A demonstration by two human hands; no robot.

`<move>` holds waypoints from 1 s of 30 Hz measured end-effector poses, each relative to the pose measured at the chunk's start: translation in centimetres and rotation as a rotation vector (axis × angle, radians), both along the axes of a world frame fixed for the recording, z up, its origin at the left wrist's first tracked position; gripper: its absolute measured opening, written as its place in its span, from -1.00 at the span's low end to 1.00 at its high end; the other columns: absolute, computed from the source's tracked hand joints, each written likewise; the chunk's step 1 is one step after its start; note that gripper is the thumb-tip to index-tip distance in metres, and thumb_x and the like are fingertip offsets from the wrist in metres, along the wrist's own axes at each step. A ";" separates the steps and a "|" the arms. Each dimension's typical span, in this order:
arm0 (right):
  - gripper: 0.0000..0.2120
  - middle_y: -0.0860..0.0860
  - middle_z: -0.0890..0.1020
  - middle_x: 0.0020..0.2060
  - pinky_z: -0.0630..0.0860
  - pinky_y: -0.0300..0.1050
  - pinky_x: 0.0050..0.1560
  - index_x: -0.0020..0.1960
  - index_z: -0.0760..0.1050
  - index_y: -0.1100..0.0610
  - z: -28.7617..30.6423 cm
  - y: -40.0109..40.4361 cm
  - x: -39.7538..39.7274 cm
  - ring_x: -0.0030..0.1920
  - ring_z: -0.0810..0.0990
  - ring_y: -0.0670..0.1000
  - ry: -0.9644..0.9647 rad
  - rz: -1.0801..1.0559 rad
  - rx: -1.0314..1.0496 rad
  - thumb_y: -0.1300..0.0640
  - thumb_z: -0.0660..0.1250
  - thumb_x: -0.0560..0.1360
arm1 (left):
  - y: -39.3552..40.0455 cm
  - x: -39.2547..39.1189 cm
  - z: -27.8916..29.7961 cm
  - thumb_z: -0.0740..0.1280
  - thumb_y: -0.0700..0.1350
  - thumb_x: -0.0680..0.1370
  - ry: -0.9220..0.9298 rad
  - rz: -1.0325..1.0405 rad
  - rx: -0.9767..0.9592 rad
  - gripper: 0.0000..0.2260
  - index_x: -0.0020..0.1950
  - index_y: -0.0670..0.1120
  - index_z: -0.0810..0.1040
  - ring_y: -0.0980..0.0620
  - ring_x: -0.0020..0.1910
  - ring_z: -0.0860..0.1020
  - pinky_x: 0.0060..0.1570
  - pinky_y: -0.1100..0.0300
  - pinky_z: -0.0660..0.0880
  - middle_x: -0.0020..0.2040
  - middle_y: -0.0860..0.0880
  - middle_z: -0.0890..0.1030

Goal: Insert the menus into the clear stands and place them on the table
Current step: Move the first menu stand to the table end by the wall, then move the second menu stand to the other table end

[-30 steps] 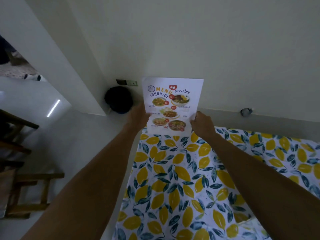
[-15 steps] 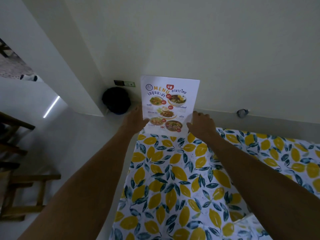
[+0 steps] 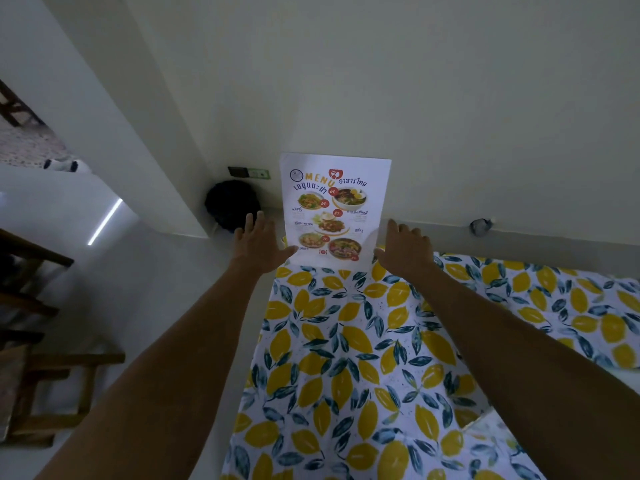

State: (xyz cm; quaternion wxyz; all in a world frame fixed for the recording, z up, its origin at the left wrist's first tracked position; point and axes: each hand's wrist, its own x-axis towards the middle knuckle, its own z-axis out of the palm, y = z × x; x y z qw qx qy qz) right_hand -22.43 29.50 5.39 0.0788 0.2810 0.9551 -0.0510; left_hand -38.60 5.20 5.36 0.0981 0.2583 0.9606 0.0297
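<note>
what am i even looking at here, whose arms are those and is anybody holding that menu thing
This is a single picture from a camera worn on a person's head, looking forward and down, so the two bare arms reaching away from you are the wearer's own. There is no robot. The left hand and the right hand are both open, fingers spread, one on each side of the menu. Neither hand grips it; the left thumb is right at its lower edge, and contact cannot be told. The menu stands upright at the far end of the table, which is covered by a lemon-print tablecloth. The clear stand itself is too see-through to make out. Behind it is a pale wall.
</note>
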 end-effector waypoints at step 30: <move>-0.20 0.18 0.29 0.50 0.27 0.24 0.41 0.57 0.01 0.14 12.7 -17.3 26.9 0.48 0.27 0.28 0.076 -0.017 0.058 -0.31 0.13 0.52 | -9.6 26.2 12.9 0.04 0.48 0.48 0.125 -0.291 0.009 -0.12 0.60 -0.08 0.00 -0.16 0.59 0.02 0.49 -0.19 0.11 0.62 -0.15 0.04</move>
